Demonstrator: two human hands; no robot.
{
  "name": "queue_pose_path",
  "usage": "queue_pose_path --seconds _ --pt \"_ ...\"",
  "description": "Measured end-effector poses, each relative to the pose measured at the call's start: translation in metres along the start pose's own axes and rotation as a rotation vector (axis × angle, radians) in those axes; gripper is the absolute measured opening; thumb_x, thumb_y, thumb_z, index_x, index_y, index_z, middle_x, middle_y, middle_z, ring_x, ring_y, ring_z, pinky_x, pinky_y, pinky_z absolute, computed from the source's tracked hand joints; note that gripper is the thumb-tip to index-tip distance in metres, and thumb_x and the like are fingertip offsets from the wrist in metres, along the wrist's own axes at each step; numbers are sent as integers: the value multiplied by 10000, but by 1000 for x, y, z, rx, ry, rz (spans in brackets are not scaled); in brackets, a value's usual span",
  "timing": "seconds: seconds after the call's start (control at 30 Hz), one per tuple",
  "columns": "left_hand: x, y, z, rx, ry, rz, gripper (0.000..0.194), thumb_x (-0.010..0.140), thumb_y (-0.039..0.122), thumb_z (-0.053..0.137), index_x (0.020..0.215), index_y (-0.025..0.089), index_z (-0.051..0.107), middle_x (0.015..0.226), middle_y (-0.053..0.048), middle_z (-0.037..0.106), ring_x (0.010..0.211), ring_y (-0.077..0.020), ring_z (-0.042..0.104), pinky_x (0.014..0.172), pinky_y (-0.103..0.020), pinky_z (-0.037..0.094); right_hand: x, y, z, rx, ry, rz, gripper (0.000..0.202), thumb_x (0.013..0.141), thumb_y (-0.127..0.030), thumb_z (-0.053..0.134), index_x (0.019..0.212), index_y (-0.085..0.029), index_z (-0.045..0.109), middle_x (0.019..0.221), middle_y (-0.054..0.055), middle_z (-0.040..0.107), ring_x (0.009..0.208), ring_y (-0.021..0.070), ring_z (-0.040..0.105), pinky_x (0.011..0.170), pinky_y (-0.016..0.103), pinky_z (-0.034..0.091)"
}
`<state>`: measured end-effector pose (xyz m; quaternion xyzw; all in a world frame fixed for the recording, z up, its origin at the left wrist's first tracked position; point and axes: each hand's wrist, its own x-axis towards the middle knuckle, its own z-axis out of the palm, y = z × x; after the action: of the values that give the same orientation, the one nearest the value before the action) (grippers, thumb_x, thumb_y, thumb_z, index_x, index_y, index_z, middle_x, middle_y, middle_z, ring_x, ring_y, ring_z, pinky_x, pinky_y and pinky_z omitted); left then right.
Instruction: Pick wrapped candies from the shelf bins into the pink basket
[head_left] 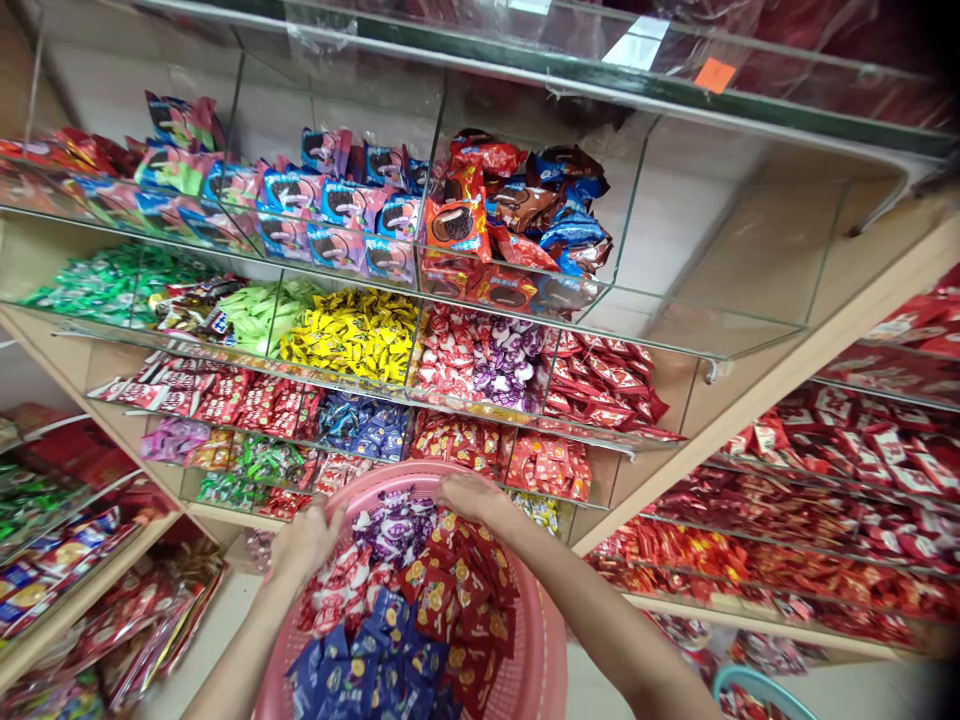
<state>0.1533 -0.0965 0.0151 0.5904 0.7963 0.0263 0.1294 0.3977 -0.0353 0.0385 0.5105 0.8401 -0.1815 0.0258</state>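
A pink plastic basket (541,640) is held in front of the shelves, tilted so that I look down into it. My left hand (306,540) closes on its rim at the left. My right hand (472,498) curls at the far rim, its fingertips partly hidden. Inside, wrapped sweets lie in groups by colour: purple-and-white ones (394,530) at the far side, red-and-white ones (337,590) at the left, dark red packets (457,590) at the right and blue packets (360,660) nearest me.
Glass-fronted shelves rise ahead, with yellow sweets (352,335), green sweets (112,280) and packaged chocolate biscuits (457,225). Red packets (840,450) fill another rack at the right. A blue-rimmed basket (757,682) stands low at the right. Packs (56,565) lie on the left shelves.
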Motion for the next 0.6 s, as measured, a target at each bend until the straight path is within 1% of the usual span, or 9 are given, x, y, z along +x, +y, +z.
queue_pose_path --seconds 0.1,0.2,0.27,0.33,0.43,0.53,0.6 --pt "-1 1 -1 -1 -12 -12 592 829 512 210 1182 124 483 966 -191 667 902 -331 619 718 -388 449 0 -1 2 -58 -46 -34 113 708 -75 555 712 -126 655 861 98 683 828 210 604 759 273 440" --pt "-2 1 -2 -8 -25 -8 594 834 508 196 1190 121 472 983 -192 661 918 -337 613 735 -397 446 -1 -5 6 -92 -37 -41 164 718 -37 526 760 -119 661 894 116 678 849 214 600 773 283 437" --pt "-1 0 -1 -17 -35 -5 595 835 508 193 1207 126 457 996 -190 658 931 -339 608 743 -403 444 -1 -7 6 -92 -13 -48 147 741 -77 534 790 -131 662 920 112 673 873 213 595 791 284 430" --pt "0 -1 0 -21 -38 -6 595 835 507 194 1222 130 445 1004 -189 655 939 -338 606 747 -404 442 0 -6 4 -78 23 -45 134 777 -161 531 807 -151 661 925 102 669 887 214 592 802 289 422" --pt "1 -1 1 -22 -35 -1 598 835 509 195 1224 130 445 997 -192 656 934 -340 608 746 -405 441 7 0 -4 -37 117 22 213 839 -247 454 837 -166 651 916 103 663 889 213 593 792 298 413" --pt "1 0 1 -21 -30 1 603 834 513 193 1218 128 453 980 -194 661 928 -343 609 739 -407 442 22 15 -9 33 236 143 281 886 -258 363 907 -170 628 924 106 655 878 196 595 755 279 411" --pt "1 0 1 -18 -27 -7 600 833 515 193 1206 131 465 977 -193 662 924 -341 611 733 -403 443 35 29 -9 94 297 228 300 904 -246 326 935 -165 613 912 101 654 850 175 599 719 254 413"
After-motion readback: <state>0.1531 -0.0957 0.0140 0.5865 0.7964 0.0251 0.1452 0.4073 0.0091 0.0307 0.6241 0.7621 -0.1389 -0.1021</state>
